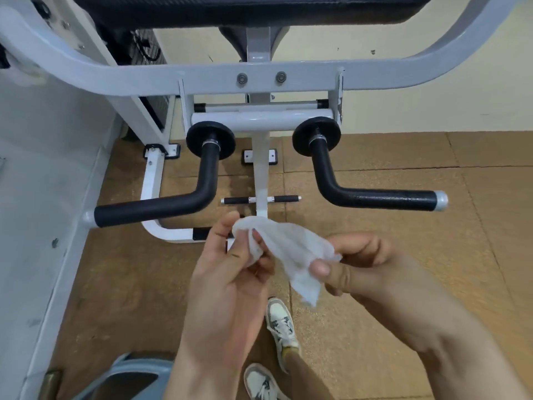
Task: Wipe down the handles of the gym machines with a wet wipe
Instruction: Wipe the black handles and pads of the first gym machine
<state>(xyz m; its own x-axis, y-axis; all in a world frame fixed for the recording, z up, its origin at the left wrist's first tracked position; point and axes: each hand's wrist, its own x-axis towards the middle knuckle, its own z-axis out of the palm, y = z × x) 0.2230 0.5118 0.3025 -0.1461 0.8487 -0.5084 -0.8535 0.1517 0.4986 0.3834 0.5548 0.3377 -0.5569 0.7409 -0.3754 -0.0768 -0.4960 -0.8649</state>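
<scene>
A white wet wipe [291, 252] is stretched between both hands in front of a white gym machine. My left hand [230, 272] pinches its left end and my right hand [366, 264] pinches its right edge; a loose corner hangs down. Beyond the hands, two bent black foam handles stick out from the frame: the left handle [161, 206] points left and the right handle [383, 199] points right, ending in a grey cap. Neither hand touches a handle.
The machine's white curved frame [121, 76] arches overhead, with a black pad [259, 10] at the top. A small crossbar with black grips [261, 199] sits low on the centre post. A white wall panel [37, 212] runs along the left. My shoes [281, 321] stand on brown floor mats.
</scene>
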